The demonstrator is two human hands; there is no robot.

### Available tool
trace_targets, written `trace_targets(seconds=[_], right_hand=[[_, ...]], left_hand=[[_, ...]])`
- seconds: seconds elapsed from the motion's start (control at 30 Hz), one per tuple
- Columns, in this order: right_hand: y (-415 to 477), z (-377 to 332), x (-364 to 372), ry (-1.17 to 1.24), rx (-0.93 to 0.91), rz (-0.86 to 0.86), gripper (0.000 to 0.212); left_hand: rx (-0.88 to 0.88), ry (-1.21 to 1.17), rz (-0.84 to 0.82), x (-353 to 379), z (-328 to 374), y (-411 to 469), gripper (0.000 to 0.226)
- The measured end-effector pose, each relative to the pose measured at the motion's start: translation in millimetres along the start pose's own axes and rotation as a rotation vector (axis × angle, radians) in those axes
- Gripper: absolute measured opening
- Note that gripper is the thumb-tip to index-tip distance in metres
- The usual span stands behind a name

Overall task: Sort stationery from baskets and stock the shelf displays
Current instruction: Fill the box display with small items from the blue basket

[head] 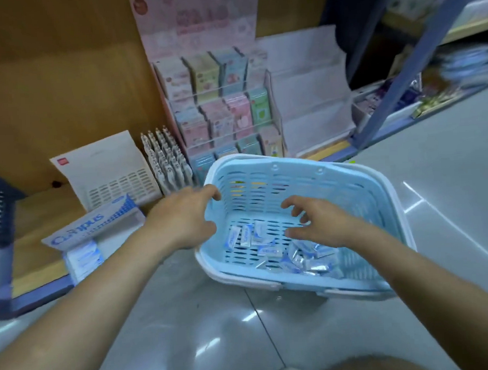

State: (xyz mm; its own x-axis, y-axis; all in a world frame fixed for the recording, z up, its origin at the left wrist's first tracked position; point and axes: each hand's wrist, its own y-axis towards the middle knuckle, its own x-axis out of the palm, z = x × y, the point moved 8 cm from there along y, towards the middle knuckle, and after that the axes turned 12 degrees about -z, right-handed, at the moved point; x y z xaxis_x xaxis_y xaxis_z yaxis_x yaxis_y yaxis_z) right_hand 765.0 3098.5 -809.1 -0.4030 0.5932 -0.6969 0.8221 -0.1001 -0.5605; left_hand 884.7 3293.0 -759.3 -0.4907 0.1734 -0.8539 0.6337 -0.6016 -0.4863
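Floor (pixel 187 313): grey glossy tile with light reflections, filling the lower frame. The basket (pixel 357 185), light blue with a white rim, stands on it right of centre. Small blue-and-white packets (pixel 267 239) lie loose on its perforated bottom.

Left hand (pixel 180 218): at the basket's left rim corner, fingers and thumb apart; contact with the rim cannot be confirmed.

Right hand (pixel 322 223): above the basket interior, fingers spread and loosely bent, holding nothing.

Wooden shelf (pixel 34 216): low, blue-edged, left and upper centre. It carries a Campus display box (pixel 90 225), a pen rack (pixel 166 157) and a clear tiered rack (pixel 225 101) of pastel packs. A blue upright (pixel 405 74) stands at upper right.
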Motion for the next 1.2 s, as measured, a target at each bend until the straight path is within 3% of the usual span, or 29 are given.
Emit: trace_targets(seconds=[0.07, 0.13, 0.2, 0.3, 0.43, 0.57, 0.67, 0.83, 0.97, 1.1, 1.2], right_hand=[[10.2, 3.3, 9.5, -0.083, -0.016, -0.078, 0.073], [23.3, 15.9, 22.8, -0.116, 0.000, -0.139, 0.089], [32.2, 34.8, 40.1, -0.140, 0.056, -0.205, 0.103], [36.2, 58.6, 61.0, -0.211, 0.146, -0.293, 0.118], [37.2, 66.8, 69.2, -0.333, 0.165, -0.319, 0.106], [40.6, 71.8, 67.5, -0.316, 0.187, -0.316, 0.097], [44.6, 71.1, 65.0, -0.272, 0.170, -0.282, 0.086], [47.4, 66.8, 64.0, -0.156, 0.137, -0.260, 0.065], [46.4, 70.8, 60.0, -0.063, 0.185, -0.272, 0.070], [47.0, 64.8, 43.6, 0.099, 0.165, -0.222, 0.082], [42.5, 60.6, 37.4, 0.259, 0.162, -0.229, 0.080]], left_hand=[[-0.045, 0.119, 0.175, -19.7, 7.6, -6.9, 0.049], [0.056, 0.117, 0.325, -32.7, 35.1, -4.7, 0.038], [0.186, 0.036, 0.210, -18.9, 61.0, 15.4, 0.027], [0.248, -0.009, -0.123, 33.3, 77.9, 52.7, 0.024], [0.256, 0.095, -0.324, 89.2, 84.1, 84.8, 0.050], [0.317, 0.371, -0.453, 119.6, 94.6, 99.1, 0.088], [0.302, 0.441, -0.507, 133.1, 92.8, 105.2, 0.096], [0.273, 0.375, -0.501, 135.7, 87.1, 108.4, 0.083], [0.254, 0.311, -0.530, 135.4, 80.5, 109.8, 0.073], [0.294, 0.146, -0.509, 132.7, 87.0, 114.3, 0.047], [0.335, 0.061, -0.500, 138.5, 97.4, 109.3, 0.036]])
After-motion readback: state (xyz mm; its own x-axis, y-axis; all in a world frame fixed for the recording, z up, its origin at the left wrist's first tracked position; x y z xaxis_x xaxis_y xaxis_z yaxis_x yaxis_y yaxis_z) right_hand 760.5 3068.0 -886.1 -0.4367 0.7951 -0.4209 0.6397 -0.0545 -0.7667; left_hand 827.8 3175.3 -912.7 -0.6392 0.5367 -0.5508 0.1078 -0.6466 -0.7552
